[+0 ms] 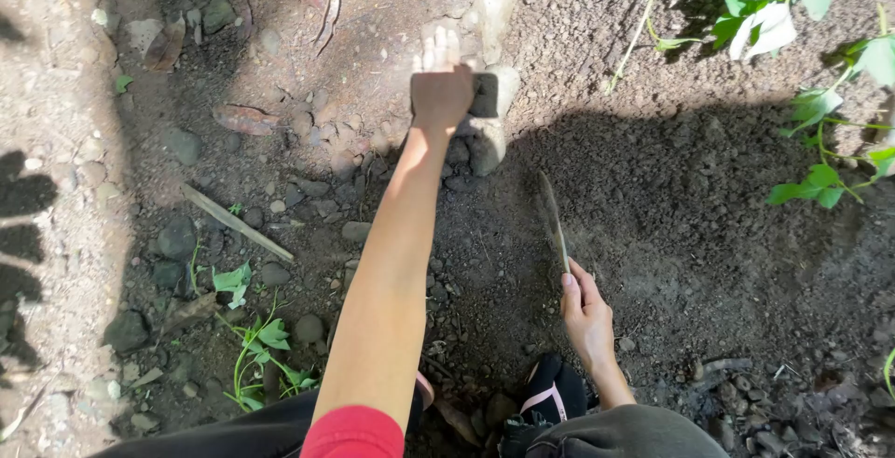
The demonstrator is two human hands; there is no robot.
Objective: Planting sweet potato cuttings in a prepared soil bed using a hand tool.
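No packages, labels, signs or screens anywhere in view. Only bare ground and plants.

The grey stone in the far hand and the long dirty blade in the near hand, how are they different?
The chunky grey stone is blocky and thick; the long soil-caked blade is thin and narrow. The left hand holds the stone far out at arm's length by the row of rocks; the right hand holds the blade close in, pointing away over the dark dug soil. Both are gripped and lie in shadow.
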